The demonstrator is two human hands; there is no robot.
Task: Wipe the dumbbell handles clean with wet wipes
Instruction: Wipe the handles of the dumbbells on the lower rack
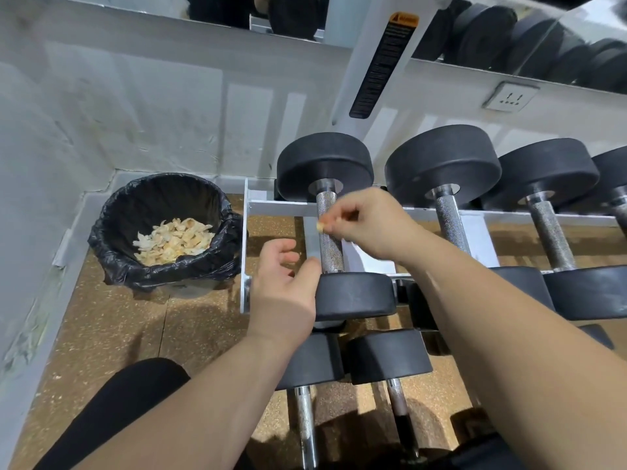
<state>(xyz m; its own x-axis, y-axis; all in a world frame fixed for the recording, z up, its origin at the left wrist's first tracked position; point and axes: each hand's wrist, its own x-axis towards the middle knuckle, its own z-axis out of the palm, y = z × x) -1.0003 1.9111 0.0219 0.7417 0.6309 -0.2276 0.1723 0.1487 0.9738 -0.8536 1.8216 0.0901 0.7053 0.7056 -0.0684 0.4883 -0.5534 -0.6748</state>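
Pinches wipe against handle with right hand; holds left hand loose, empty, just below. Spent wipes heaped in bin leftward; other handles rightward probably pending.

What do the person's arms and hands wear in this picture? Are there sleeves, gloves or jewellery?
The left hand and the right hand wear no gloves, and no watch, bracelet or ring is visible on them. No sleeve shows anywhere up to the lower edge of the picture.
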